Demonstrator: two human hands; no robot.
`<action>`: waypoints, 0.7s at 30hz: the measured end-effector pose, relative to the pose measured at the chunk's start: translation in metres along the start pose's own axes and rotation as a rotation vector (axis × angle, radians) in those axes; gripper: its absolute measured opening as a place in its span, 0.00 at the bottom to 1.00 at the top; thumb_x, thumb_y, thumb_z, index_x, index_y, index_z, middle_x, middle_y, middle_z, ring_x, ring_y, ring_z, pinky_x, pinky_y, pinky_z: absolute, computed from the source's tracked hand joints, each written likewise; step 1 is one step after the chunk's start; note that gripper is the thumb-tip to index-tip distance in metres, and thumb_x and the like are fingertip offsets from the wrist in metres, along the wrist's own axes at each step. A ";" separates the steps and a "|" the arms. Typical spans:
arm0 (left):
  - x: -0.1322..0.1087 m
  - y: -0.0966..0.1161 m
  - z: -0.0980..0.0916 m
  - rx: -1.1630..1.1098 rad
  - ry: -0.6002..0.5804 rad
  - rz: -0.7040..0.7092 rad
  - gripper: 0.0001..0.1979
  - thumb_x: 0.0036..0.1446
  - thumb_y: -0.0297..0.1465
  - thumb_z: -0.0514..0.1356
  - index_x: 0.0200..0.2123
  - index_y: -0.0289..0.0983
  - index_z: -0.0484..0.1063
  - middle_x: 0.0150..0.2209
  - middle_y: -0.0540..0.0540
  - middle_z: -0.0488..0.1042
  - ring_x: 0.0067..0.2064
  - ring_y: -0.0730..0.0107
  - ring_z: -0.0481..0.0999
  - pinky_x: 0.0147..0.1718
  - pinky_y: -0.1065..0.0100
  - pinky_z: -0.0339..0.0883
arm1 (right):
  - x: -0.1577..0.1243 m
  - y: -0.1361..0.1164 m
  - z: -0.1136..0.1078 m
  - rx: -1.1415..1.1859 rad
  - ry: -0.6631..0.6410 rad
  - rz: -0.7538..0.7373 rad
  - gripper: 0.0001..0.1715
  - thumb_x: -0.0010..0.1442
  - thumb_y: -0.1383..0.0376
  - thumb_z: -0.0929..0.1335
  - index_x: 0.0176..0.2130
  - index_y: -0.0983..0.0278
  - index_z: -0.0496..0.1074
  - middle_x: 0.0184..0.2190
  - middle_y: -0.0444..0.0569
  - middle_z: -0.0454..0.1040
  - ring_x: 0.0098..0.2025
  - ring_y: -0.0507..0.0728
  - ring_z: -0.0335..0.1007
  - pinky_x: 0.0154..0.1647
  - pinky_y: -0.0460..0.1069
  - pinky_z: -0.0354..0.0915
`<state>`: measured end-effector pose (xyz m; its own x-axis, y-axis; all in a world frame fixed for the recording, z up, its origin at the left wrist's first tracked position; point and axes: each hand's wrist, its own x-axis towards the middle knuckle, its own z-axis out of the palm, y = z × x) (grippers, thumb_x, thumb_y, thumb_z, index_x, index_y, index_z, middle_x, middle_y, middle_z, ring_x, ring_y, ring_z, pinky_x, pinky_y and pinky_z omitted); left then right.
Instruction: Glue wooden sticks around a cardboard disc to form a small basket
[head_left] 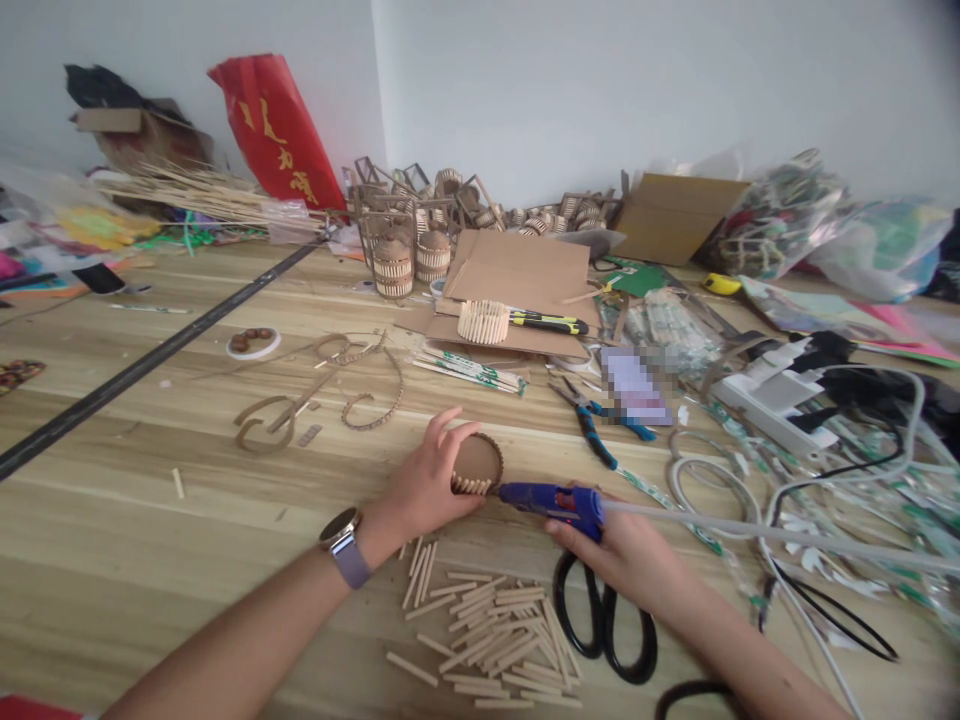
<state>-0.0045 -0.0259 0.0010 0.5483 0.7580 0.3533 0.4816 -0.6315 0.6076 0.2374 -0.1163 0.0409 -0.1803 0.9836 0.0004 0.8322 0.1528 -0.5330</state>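
My left hand [427, 475], with a watch on its wrist, is closed round the edge of a small round cardboard base [480, 458]. Short wooden sticks [471, 486] stand in a row along the base's near rim. In my right hand [611, 540] is a blue hot glue gun [555, 503], its nozzle pointing left at the rim beside the last sticks. A long pale glue stick [690, 520] runs out of the gun's back to the right. Below both hands lies a loose pile of cut sticks [495, 635], next to black-handled scissors [606, 620].
Pliers [592, 425] and a phone [636, 385] lie beyond my right hand. A white power strip [776, 405] and tangled cables are at the right. Cardboard sheets [517, 265] carry a ring of sticks [484, 322] and a cutter [547, 322]. Small stick buckets [394, 270] stand behind.
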 end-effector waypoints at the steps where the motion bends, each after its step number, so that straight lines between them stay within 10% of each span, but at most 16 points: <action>1: 0.000 0.000 0.000 0.002 0.000 -0.001 0.41 0.43 0.24 0.71 0.59 0.40 0.56 0.64 0.32 0.54 0.67 0.42 0.57 0.62 0.40 0.58 | 0.000 0.000 0.000 -0.004 0.003 0.002 0.19 0.62 0.53 0.60 0.36 0.61 0.74 0.31 0.52 0.80 0.34 0.62 0.77 0.34 0.51 0.70; 15: 0.000 0.001 -0.002 0.008 0.004 0.015 0.42 0.43 0.24 0.72 0.59 0.42 0.56 0.64 0.33 0.54 0.66 0.42 0.59 0.60 0.40 0.62 | 0.009 0.016 -0.009 0.138 0.220 0.217 0.25 0.59 0.46 0.63 0.34 0.62 0.75 0.28 0.51 0.80 0.30 0.62 0.76 0.31 0.53 0.70; 21: -0.001 0.002 -0.003 0.000 -0.019 0.000 0.42 0.44 0.25 0.72 0.59 0.42 0.55 0.65 0.33 0.52 0.66 0.41 0.59 0.60 0.39 0.62 | 0.021 0.043 -0.024 0.436 0.113 0.279 0.27 0.60 0.45 0.63 0.36 0.65 0.74 0.31 0.52 0.79 0.32 0.58 0.75 0.34 0.51 0.71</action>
<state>-0.0063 -0.0271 0.0044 0.5613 0.7547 0.3396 0.4813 -0.6315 0.6079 0.2819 -0.0872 0.0382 0.0942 0.9890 -0.1137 0.5409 -0.1467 -0.8282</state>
